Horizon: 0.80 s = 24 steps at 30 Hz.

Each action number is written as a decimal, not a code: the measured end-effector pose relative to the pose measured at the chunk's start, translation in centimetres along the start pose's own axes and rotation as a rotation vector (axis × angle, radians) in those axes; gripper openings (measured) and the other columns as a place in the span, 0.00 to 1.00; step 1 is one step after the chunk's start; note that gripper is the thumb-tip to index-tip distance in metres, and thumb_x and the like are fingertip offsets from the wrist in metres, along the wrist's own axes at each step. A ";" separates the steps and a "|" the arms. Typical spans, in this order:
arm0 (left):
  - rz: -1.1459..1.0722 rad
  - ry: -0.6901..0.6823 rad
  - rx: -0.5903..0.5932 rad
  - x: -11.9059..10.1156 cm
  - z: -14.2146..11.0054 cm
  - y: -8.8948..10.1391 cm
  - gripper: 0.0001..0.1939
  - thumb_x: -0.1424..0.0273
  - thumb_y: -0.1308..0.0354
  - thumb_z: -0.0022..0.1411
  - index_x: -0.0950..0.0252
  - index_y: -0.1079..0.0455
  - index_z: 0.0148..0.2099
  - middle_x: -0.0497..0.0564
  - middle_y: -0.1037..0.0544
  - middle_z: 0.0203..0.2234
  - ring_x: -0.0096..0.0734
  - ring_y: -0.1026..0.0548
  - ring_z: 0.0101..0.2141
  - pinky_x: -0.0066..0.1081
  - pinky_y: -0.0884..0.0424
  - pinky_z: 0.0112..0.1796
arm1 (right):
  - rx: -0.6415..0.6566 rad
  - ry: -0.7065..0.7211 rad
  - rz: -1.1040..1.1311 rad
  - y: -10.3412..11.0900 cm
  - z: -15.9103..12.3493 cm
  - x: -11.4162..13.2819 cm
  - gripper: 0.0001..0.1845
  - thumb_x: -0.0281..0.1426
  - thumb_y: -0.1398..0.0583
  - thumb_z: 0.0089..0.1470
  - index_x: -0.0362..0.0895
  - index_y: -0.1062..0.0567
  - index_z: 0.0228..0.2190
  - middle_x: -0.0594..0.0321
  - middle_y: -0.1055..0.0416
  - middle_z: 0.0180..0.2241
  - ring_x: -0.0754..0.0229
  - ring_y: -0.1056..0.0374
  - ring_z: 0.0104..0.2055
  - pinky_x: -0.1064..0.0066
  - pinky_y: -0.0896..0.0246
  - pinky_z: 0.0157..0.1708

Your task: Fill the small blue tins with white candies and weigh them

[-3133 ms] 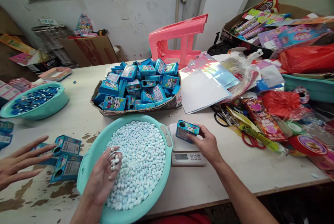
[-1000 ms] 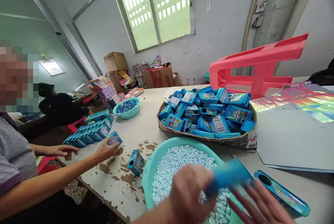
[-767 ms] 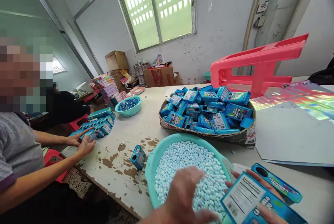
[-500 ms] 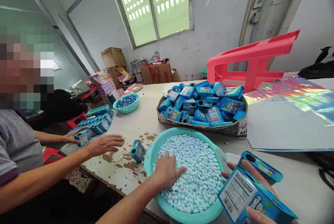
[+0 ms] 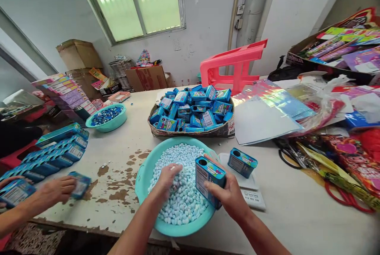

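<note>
My left hand is curled down into the white-blue candies that fill a teal basin; its fingers are bunched on the candies. My right hand holds a small blue box upright over the basin's right rim, hole side up. A second blue box lies on a white scale just to the right.
A cardboard tray heaped with blue boxes stands behind the basin. At the left a co-worker's hand holds a blue box beside rows of boxes. A teal bowl, pink stool, holographic sheets and scissors surround.
My view swung back to the right and down. My right hand brought its box upright over the basin's rim. My left hand stays in the candies. The co-worker picked up the loose box.
</note>
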<state>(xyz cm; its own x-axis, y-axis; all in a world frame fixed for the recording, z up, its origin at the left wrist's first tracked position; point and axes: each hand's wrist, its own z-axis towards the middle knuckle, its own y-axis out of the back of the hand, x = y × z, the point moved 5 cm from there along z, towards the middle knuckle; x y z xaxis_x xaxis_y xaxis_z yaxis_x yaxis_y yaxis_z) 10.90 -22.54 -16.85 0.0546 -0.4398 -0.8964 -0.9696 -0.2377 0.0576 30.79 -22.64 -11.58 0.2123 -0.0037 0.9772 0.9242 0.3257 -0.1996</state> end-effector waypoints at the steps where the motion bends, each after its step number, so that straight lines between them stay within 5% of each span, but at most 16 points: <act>1: -0.056 0.015 0.013 -0.6 -0.2 0.0 0.19 0.55 0.41 0.46 0.63 0.37 0.33 0.44 0.33 0.20 0.22 0.38 0.16 0.23 0.49 0.17 | -0.004 0.003 -0.026 -0.1 0.1 0.0 0.33 0.34 0.38 0.49 0.46 0.35 0.57 0.56 0.31 0.52 0.47 0.36 0.55 0.56 0.39 0.54; 5: -0.349 -0.036 0.069 -4.7 -1.6 -0.5 0.18 0.58 0.41 0.46 0.62 0.40 0.34 0.44 0.33 0.23 0.18 0.39 0.16 0.20 0.51 0.16 | -0.024 0.127 -0.331 -1.0 0.8 0.5 0.23 0.36 0.37 0.49 0.46 0.28 0.48 0.57 0.30 0.48 0.50 0.34 0.51 0.59 0.39 0.52; 9: -0.697 -0.170 0.063 -8.3 -2.7 -1.5 0.16 0.62 0.37 0.46 0.64 0.40 0.29 0.44 0.33 0.20 0.24 0.32 0.19 0.22 0.39 0.19 | 0.037 0.208 -0.580 -3.3 1.4 0.7 0.19 0.31 0.36 0.48 0.46 0.28 0.44 0.60 0.29 0.42 0.53 0.32 0.45 0.60 0.37 0.46; 14: -0.691 -0.252 -0.101 -8.5 -2.7 -1.6 0.15 0.62 0.37 0.47 0.65 0.39 0.28 0.45 0.30 0.21 0.28 0.28 0.22 0.26 0.33 0.24 | 0.094 0.305 -0.632 -5.1 1.7 1.2 0.21 0.27 0.34 0.45 0.46 0.28 0.43 0.62 0.28 0.41 0.55 0.33 0.44 0.63 0.38 0.45; 18: -0.636 -0.385 -0.123 -8.8 -2.8 -1.4 0.15 0.62 0.37 0.48 0.65 0.39 0.27 0.43 0.33 0.18 0.26 0.30 0.20 0.25 0.35 0.23 | 0.044 0.319 -0.641 -4.8 2.0 1.5 0.22 0.27 0.33 0.44 0.48 0.27 0.43 0.62 0.28 0.40 0.55 0.32 0.44 0.65 0.38 0.44; 24: -0.567 -0.393 -0.136 -9.3 -2.8 -1.6 0.15 0.62 0.38 0.49 0.64 0.40 0.26 0.42 0.36 0.15 0.25 0.32 0.19 0.24 0.36 0.23 | -0.012 0.270 -0.691 -4.2 2.5 1.8 0.20 0.28 0.33 0.44 0.47 0.28 0.41 0.62 0.27 0.40 0.53 0.31 0.43 0.63 0.38 0.43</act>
<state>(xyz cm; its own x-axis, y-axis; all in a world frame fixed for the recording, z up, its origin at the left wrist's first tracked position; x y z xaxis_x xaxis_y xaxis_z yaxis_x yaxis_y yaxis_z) 12.62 -20.50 -7.42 0.4279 0.1234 -0.8954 -0.7774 -0.4551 -0.4342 26.44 -21.63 -8.83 -0.3501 -0.4364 0.8288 0.8785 0.1542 0.4522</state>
